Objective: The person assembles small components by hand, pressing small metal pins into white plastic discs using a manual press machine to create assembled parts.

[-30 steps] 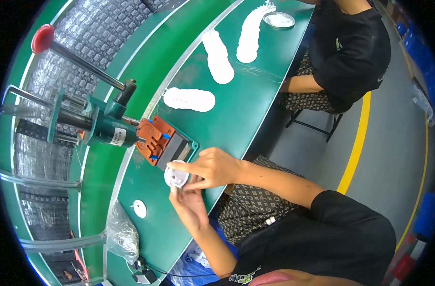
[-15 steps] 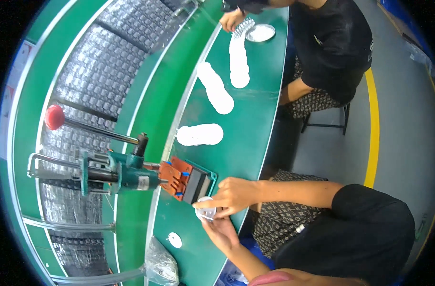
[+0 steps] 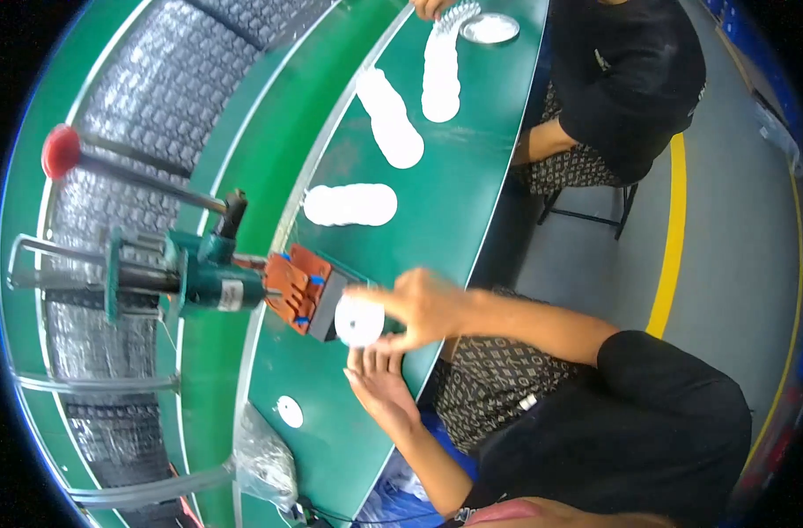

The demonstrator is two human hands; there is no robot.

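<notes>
My right hand [image 3: 430,308] grips a round white disc [image 3: 359,322] by its edge, the fingers blurred by motion. A small dark hole shows near the disc's middle. Just below it my left hand [image 3: 382,387] lies palm up with its fingers stretched out, close to the disc's lower edge; whether they touch it I cannot tell. Beside the disc stands a green hand press [image 3: 203,277], with a red-knobbed lever [image 3: 60,151] and an orange fixture [image 3: 296,286] with blue bits. A dark grey block [image 3: 328,308] sits between that fixture and the disc.
Overlapping white discs lie in a near row [image 3: 353,204], a middle row [image 3: 390,123] and a far row [image 3: 440,84]. One loose disc [image 3: 289,411] lies near a clear plastic bag [image 3: 265,462]. A co-worker's hand [image 3: 430,7] is at the far row, by a round silvery dish [image 3: 489,28].
The view has shifted, so the bench sits further left and higher. The disc now shows its full white face. My left fingers, earlier at its edge, are stretched out below it.
</notes>
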